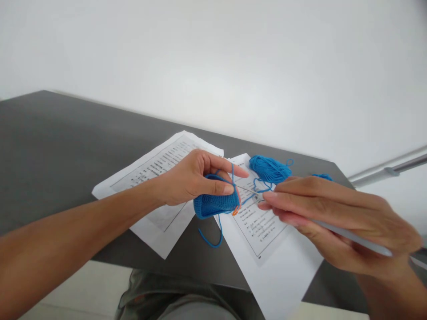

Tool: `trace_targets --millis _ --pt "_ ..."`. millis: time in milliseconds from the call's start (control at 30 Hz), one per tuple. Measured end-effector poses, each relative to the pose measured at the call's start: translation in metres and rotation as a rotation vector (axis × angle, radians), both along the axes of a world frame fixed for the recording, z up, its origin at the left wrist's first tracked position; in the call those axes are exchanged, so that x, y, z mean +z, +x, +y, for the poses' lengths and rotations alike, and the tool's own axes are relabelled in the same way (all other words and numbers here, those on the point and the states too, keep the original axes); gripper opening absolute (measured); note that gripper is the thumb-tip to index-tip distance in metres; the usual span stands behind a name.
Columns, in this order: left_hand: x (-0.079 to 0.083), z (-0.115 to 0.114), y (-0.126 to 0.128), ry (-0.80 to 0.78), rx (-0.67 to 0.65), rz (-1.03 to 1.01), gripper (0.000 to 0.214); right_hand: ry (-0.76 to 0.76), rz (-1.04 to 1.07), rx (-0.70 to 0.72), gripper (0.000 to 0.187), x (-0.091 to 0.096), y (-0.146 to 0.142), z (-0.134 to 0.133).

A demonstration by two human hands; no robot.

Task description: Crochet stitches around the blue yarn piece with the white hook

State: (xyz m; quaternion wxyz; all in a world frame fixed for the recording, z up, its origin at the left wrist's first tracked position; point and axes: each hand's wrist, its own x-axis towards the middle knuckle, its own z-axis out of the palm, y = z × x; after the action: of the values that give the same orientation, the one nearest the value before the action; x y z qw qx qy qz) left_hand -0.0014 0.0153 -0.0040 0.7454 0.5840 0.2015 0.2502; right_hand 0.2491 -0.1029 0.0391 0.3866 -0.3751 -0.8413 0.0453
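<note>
Crochet (216,205) is pinched in the left hand (196,178); the right hand (347,218) grips a hook (355,240) above papers (276,275).

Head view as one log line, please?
left hand: holds blue crochet piece | right hand: holds grey-handled tool | orange marker: at piece's edge | blue skein: near right hand

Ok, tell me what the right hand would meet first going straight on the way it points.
Probably the blue crocheted piece held in the left hand, toward which the hook in the right hand points. Depth is unclear, so the left thumb might come first.
</note>
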Motion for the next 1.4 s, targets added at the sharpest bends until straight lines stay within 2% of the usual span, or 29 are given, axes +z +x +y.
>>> trace_targets --millis 133,267,400,567,767,1033,1400 --pt "-0.007 0.009 -0.004 0.001 -0.013 -0.002 0.022 -0.098 0.054 0.035 0.039 0.004 -0.002 0.018" --pt "-0.013 0.016 -0.007 -0.023 -0.015 -0.005 0.023 -0.176 0.222 0.038 0.033 -0.012 -0.005 0.032" --pt "-0.012 0.016 -0.009 0.004 0.038 0.027 0.023 -0.286 0.335 0.077 0.033 -0.03 0.0 0.035" --pt "-0.011 0.012 -0.007 -0.052 -0.007 0.02 0.024 -0.349 0.409 0.156 0.03 -0.041 0.006 0.037" --pt "-0.017 0.014 -0.01 -0.142 -0.067 -0.032 0.027 -0.392 0.478 0.196 0.027 -0.051 0.005 0.041" --pt "-0.019 0.013 -0.01 -0.184 -0.105 -0.086 0.027 -0.458 0.526 0.25 0.027 -0.052 0.007 0.041" --pt "-0.021 0.014 -0.01 -0.186 -0.121 -0.1 0.027 -0.474 0.545 0.23 0.025 -0.052 0.005 0.04"
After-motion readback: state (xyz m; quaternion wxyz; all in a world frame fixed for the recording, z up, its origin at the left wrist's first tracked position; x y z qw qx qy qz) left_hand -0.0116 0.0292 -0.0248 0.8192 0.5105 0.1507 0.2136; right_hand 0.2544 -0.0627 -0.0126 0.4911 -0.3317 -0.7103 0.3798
